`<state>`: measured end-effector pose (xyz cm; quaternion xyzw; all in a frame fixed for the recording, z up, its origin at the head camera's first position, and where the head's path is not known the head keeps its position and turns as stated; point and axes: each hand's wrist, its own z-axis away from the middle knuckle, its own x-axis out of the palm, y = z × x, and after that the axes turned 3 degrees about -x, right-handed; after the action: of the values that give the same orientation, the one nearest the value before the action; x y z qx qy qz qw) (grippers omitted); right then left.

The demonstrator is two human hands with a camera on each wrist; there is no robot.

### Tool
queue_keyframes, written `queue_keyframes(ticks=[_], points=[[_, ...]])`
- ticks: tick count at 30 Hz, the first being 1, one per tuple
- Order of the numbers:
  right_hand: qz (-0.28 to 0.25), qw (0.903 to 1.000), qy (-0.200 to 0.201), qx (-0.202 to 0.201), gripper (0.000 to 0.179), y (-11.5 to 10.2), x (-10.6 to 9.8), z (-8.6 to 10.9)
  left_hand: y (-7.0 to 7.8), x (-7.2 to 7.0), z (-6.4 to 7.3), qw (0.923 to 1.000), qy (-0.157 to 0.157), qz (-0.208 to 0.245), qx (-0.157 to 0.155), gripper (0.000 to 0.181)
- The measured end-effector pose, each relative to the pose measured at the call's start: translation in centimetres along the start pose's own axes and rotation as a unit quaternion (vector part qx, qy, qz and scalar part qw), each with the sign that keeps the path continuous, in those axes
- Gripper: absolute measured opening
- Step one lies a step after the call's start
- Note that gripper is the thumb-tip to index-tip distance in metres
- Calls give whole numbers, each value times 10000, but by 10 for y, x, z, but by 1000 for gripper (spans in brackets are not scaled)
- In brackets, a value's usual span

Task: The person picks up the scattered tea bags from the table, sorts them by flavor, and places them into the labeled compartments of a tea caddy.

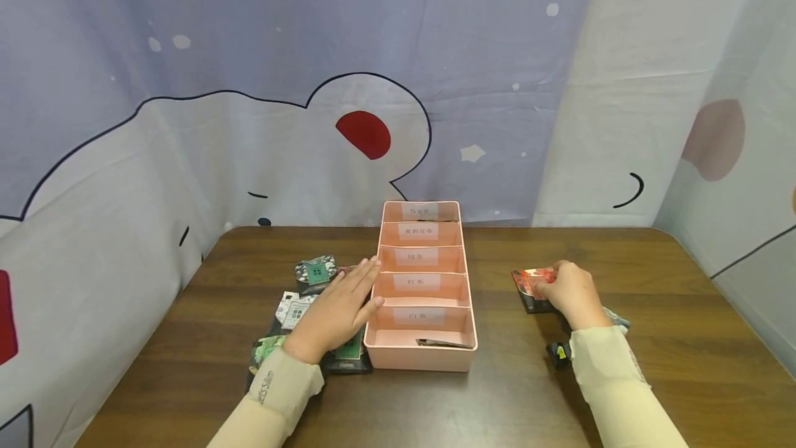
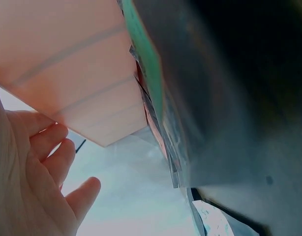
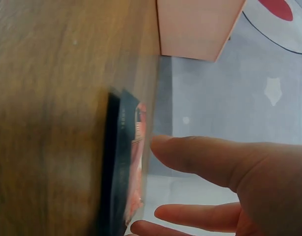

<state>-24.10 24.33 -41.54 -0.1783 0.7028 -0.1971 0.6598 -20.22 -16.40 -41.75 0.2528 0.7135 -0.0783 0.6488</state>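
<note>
A pink divided box (image 1: pixel 423 359) stands mid-table, its several compartments labelled in Chinese. My left hand (image 1: pixel 336 306) lies along its left rim with fingers straight; in the left wrist view the fingertips are at the box's edge. On the right, a black tea packet with a red printed face (image 1: pixel 527 281) lies on the table. My right hand (image 1: pixel 573 292) is over its right side. The right wrist view shows the thumb and fingers spread apart, fingertips right at the red packet (image 3: pixel 135 167). One thin packet (image 1: pixel 443 343) lies in the front compartment.
Left of the box are several packets, among them a black-and-white one with a green label (image 1: pixel 317 271), a white-faced one (image 1: pixel 294 311) and a green one (image 1: pixel 269 350). A small black item with a yellow-green mark (image 1: pixel 561 353) sits by the right wrist. A patterned curtain (image 1: pixel 485 88) hangs behind.
</note>
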Motion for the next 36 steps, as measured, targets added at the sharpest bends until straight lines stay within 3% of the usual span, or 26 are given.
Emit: queue_keyframes(ticks=[5, 16, 24, 36], points=[[101, 9999, -36, 4, 42, 2, 3, -3, 1, 0, 0, 10000, 12, -2, 7, 66], [-35, 9998, 42, -209, 52, 5, 5, -8, 0, -1, 0, 10000, 17, 10, 8, 67], [-399, 9986, -263, 221, 67, 6, 3, -12, 1, -1, 0, 10000, -10, 19, -7, 67], [-1311, 9898, -260, 488, 42, 3, -2, -6, 1, -2, 0, 10000, -36, 42, -49, 68]])
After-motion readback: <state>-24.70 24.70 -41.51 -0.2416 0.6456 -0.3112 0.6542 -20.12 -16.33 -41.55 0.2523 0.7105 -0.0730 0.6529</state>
